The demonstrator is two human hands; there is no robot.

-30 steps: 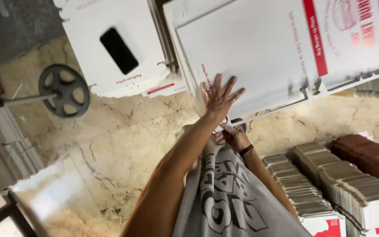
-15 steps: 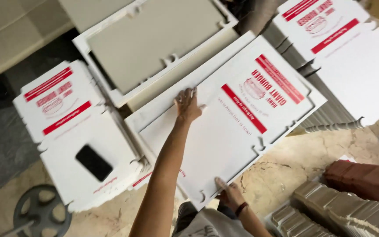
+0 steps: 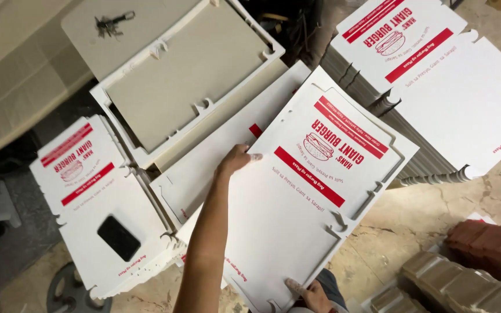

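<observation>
I hold a flat white cardboard box blank [image 3: 297, 232] with red printing, tilted above a pile of similar blanks [image 3: 204, 174]. My left hand [image 3: 236, 162] reaches forward and grips the blank's left edge, thumb on top. Close to my body, my right hand [image 3: 313, 293] grips the blank's lower edge; only its fingers show.
A stack of white blanks [image 3: 88, 191] at the left carries a black phone [image 3: 118, 237]. Another stack [image 3: 459, 98] stands at the upper right. Grey-side-up blanks [image 3: 187, 75] lie at the top, with keys [image 3: 111, 23] beyond them. Brown and grey cardboard bundles [image 3: 482, 249] sit on the marble floor [image 3: 413, 226] at the lower right.
The view has swung over the stacks. My left hand went from lying flat on the blank to gripping its left edge, and the blank now sits closer and more tilted.
</observation>
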